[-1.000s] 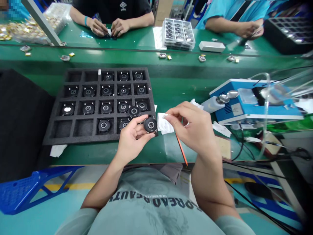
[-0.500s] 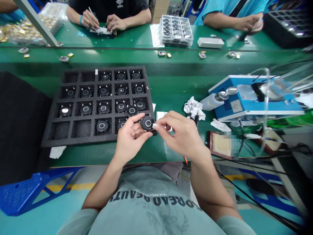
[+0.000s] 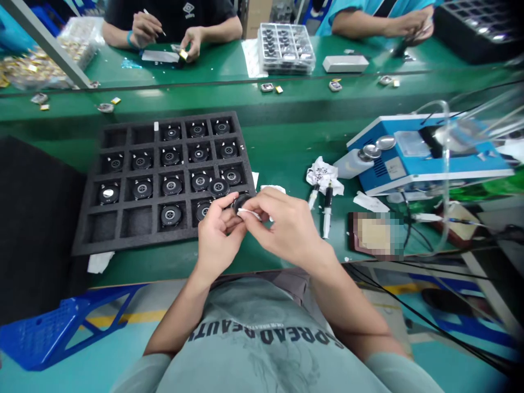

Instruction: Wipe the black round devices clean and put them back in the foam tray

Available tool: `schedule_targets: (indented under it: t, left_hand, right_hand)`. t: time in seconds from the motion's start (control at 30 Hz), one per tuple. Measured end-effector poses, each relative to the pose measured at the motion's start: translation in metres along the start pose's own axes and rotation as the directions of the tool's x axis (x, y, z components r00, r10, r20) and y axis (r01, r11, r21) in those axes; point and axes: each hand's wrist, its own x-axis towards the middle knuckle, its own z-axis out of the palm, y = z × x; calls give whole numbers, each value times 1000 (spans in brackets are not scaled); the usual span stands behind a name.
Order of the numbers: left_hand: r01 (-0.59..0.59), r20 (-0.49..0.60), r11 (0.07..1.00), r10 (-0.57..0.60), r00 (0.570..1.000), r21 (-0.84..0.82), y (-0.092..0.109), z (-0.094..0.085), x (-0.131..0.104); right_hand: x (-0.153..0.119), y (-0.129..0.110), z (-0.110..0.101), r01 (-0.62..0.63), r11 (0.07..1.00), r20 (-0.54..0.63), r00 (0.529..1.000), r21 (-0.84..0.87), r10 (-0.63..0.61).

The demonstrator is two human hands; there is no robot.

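Observation:
My left hand (image 3: 219, 232) is closed around the edge of a round black smartwatch body (image 3: 239, 202), held above the near right corner of the foam tray. Pinched in my right hand (image 3: 286, 226) is a small white strip (image 3: 250, 213) that looks like folded tissue; it lies against the watch. My right fingers cover much of the watch's face. The black foam tray (image 3: 141, 224) sits to the left, with similar watch bodies in most of its compartments. One loose watch body (image 3: 219, 188) rests across a divider, just beyond my left fingers.
Two syringes (image 3: 327, 210) lean on crumpled tissue (image 3: 323, 172) to the right. Behind them stand a pump bottle (image 3: 356, 162) and a blue machine (image 3: 393, 169) with tubes. A brown-framed sponge tray (image 3: 360, 234) lies nearer. Across the bench, co-workers' hands (image 3: 147, 30) work beside a clear parts box (image 3: 286, 49).
My right hand has moved left, bringing the white strip over the watch and covering more of it. Both syringes now show fully. The whole view has shifted slightly.

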Motion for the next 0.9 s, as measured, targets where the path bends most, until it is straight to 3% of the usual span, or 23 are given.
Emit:
schedule_targets:
  t: [0.27,0.5,0.67,0.9]
  left_hand:
    - [-16,-12,998,17,1000,64,-5,0,-1]
    - [-8,-20,999,9,1000,52,-6,1,0]
    - [-11,-33,996,15,999,92,-7,1,0]
    - [41,1,998,-41,999,-43,2,-1,3]
  right_hand:
    - [2,0,8,-28,999,-67,997,-22,26]
    - [-5,2,2,-110,991,-61,993,-76,105]
    - [-2,-3,6,-92,991,-72,994,-94,85]
    - [-17,24,-14,-171,963,-165,977,-209,138]
